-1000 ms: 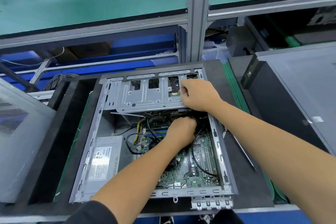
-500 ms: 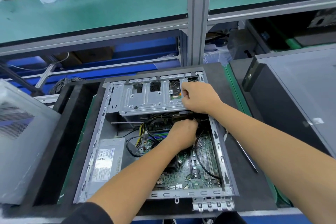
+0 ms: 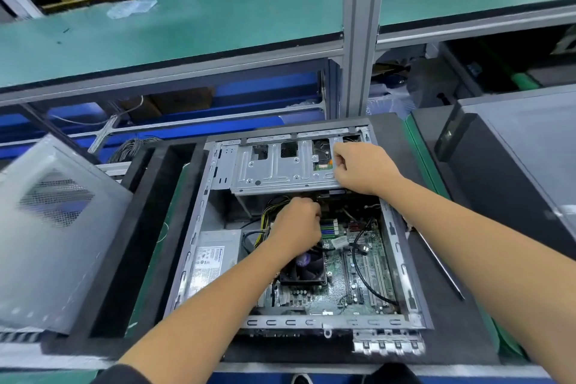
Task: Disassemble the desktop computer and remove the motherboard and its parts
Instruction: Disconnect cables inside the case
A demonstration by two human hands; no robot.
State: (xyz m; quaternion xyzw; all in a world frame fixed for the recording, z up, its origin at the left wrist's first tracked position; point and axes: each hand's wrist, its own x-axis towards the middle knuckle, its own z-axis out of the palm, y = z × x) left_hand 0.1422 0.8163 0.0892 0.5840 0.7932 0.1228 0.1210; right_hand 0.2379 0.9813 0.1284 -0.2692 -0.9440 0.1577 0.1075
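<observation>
Desktop computer case [image 3: 402, 246], side panel off, lying flat on a black mat [image 3: 436, 315] on the counter, its open side up. The right hand [image 3: 363, 170] rests on the right end of the metal drive cage [image 3: 280, 170] at the far side of the case, fingers curled over the cage edge and gripping it. The left hand [image 3: 297, 229] reaches under the cage into the case interior, fingers curled downward among the cables; what they hold, if anything, is hidden by the hand itself. The motherboard [image 3: 358, 277] sits in the right half of the case floor, with the black CPU fan [image 3: 304, 270] just below the left hand. The power supply [image 3: 215, 256] occupies the near left corner. A long thin tool [image 3: 439, 268] lies on the mat beside the case's right wall.
</observation>
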